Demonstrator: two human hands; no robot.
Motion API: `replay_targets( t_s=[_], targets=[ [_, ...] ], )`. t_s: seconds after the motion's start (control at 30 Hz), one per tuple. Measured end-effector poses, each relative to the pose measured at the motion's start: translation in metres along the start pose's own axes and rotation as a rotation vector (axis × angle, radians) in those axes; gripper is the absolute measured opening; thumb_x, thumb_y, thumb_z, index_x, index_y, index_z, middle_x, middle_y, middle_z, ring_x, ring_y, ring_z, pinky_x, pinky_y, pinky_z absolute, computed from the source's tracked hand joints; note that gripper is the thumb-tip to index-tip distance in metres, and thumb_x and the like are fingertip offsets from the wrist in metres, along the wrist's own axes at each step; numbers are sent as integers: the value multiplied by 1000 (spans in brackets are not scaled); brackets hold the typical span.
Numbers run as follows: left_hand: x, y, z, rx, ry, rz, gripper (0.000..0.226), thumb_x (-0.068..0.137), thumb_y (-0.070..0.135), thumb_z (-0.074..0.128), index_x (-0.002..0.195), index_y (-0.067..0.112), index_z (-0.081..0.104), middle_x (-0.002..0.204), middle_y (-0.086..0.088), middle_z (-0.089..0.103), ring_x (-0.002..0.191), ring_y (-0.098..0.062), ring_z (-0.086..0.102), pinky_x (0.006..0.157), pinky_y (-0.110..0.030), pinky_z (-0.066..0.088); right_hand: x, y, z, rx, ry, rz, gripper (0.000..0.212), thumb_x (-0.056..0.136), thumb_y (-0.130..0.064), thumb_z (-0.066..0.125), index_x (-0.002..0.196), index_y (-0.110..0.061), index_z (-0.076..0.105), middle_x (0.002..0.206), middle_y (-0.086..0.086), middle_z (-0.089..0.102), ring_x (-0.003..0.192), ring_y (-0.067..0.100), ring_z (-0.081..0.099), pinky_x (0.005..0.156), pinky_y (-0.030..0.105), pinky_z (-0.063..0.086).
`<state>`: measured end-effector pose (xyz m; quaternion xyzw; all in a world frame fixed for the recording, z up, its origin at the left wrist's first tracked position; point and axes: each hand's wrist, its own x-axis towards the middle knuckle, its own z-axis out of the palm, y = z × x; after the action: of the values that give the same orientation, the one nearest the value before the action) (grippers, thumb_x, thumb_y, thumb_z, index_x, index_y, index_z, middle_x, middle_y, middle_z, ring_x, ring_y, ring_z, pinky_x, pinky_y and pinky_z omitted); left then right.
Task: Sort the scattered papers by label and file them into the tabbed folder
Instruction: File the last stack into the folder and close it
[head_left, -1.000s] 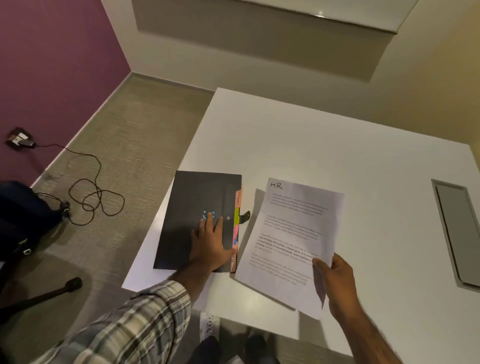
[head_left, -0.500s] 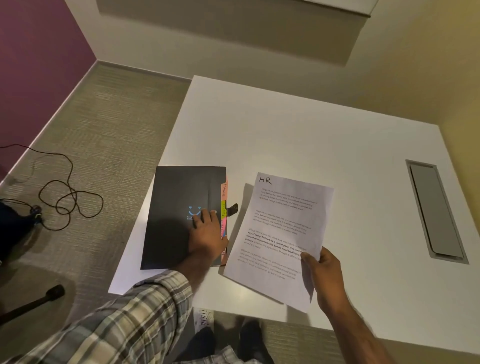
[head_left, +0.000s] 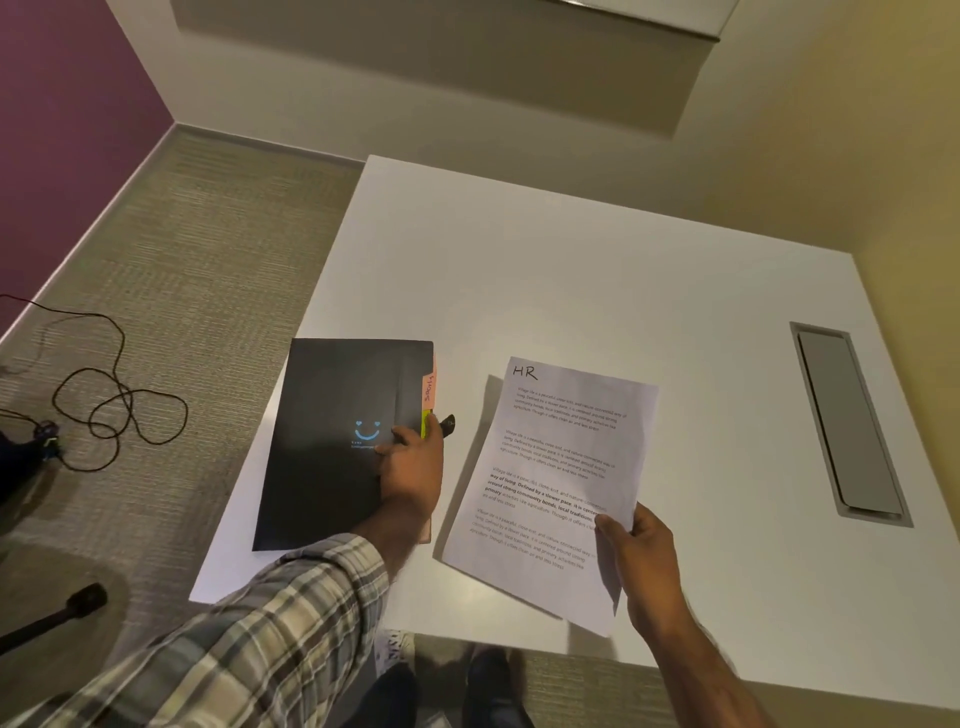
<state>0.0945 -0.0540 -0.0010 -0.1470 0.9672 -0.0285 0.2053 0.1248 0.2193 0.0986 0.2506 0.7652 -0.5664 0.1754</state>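
A black folder (head_left: 332, 436) with a blue smile mark lies closed at the left side of the white table (head_left: 597, 291). Coloured tabs (head_left: 429, 395), pink and yellow-green, stick out of its right edge beside a small black strap. My left hand (head_left: 413, 467) rests on the folder's right edge, its fingers curled at the front cover there. My right hand (head_left: 641, 551) pinches a printed sheet marked "HR" (head_left: 556, 467) by its lower right edge and holds it tilted just above the table, right of the folder.
A grey recessed cable hatch (head_left: 847, 421) sits in the table at the right. On the carpet to the left lie a looped black cable (head_left: 114, 405) and a chair base (head_left: 57, 613). My dark shoes (head_left: 493, 691) show below the table's near edge.
My left hand has slid from flat on the cover to the folder's right edge, fingers now curled at it. The HR sheet stays in my right hand. The camera has shifted.
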Motion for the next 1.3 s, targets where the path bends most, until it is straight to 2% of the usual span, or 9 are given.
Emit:
replay_targets(
  t_s=[0.1,0.33,0.47,0.53,0.7,0.9,1.0,1.17,1.3],
  targets=[
    [6,-3,-13,-64,-5,-41,60,95,16,61,148,10,34,125,-22,59,87,-30,70,67,-34,61,2,-1,0,2,-9,1,24,96,-7,62,119,-14,65,107,3,75,93,22,73,74,29,58],
    [6,-14,-25,-443,-39,-250,31,92,17,69,120,8,59,118,-9,65,104,-21,69,83,-27,57,8,-11,5,25,-5,-31,20,96,-8,62,114,-16,67,104,1,77,91,21,74,72,28,58],
    [-1,-39,-28,-809,19,-306,2,88,3,61,87,5,60,96,-13,65,84,-27,66,58,-34,54,13,-29,16,49,16,-96,18,96,-6,60,108,-18,67,98,-1,75,85,16,73,62,20,57],
    [-10,-52,-30,-937,54,-275,13,86,0,61,76,7,57,90,-11,67,78,-25,68,57,-39,58,16,-39,26,56,34,-133,20,95,-4,58,108,-15,69,97,-1,76,85,15,73,64,20,59],
    [-23,-76,-48,-1013,53,-194,10,91,6,66,100,4,68,100,-3,65,76,-11,63,50,-14,46,23,-65,61,57,31,-228,22,95,-2,54,108,-14,68,96,-4,73,82,7,69,61,10,53],
    [-21,-85,-62,-1046,89,-203,17,88,8,68,105,11,67,106,-10,72,84,-16,68,64,-23,55,23,-74,112,-88,-45,-315,17,96,-3,53,99,-13,66,86,-11,67,73,7,62,56,3,44],
    [-21,-86,-65,-1035,87,-190,37,89,10,69,126,10,63,106,-5,71,82,-12,67,62,-17,51,21,-71,130,-183,-73,-339,17,97,-6,50,96,-18,63,83,-16,64,71,6,62,53,7,44],
    [-24,-83,-67,-1041,81,-184,34,91,9,68,125,10,62,86,9,65,81,-10,69,57,-14,51,23,-71,150,-387,-141,-365,18,95,-13,46,86,-14,62,78,-10,65,69,12,62,60,30,50],
    [-25,-82,-66,-1027,77,-175,42,90,13,70,131,11,59,99,-1,72,78,-7,69,50,-12,50,32,-74,161,-477,-223,-339,17,93,-12,47,81,-17,58,78,-7,63,67,12,60,54,26,44]
  ],
)
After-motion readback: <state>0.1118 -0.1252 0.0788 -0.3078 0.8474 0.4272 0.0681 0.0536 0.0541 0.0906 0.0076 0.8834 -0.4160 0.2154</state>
